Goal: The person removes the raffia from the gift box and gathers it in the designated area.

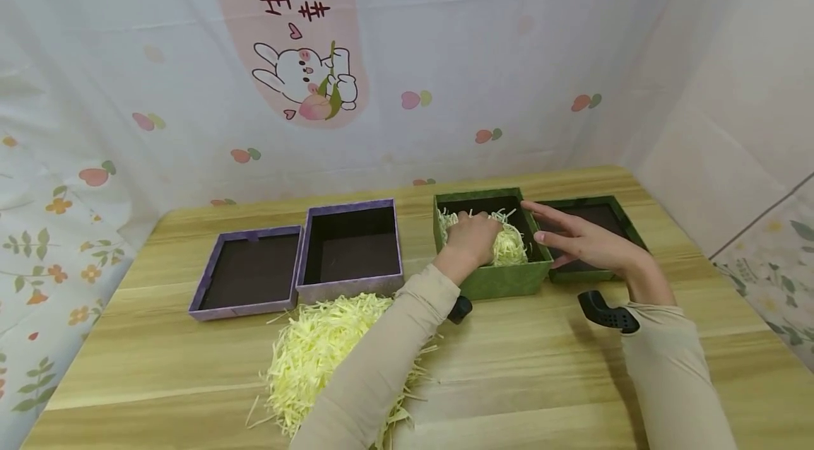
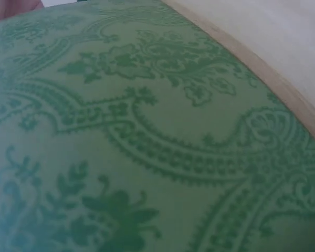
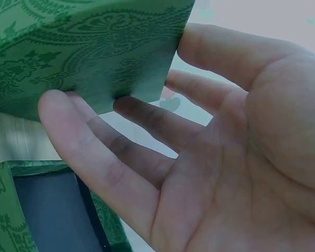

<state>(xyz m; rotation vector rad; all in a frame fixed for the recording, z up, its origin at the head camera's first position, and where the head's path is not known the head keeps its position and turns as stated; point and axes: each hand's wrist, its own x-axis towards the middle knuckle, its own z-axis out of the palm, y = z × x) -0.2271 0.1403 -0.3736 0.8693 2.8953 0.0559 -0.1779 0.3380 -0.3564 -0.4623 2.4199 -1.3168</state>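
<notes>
My left hand reaches into an open green patterned box. It rests on pale yellow shredded paper inside; its fingertips are hidden from view. The box's patterned wall fills most of the left wrist view. At the right side of the box is my right hand, its fingers spread and fairly straight. In the right wrist view, the thumb and fingers touch the outer wall of the green box.
A green lid lies inside-up right of the box. To the left stand an open purple box and a purple lid. Loose yellow shredded paper is heaped in front of the purple box on the wooden table.
</notes>
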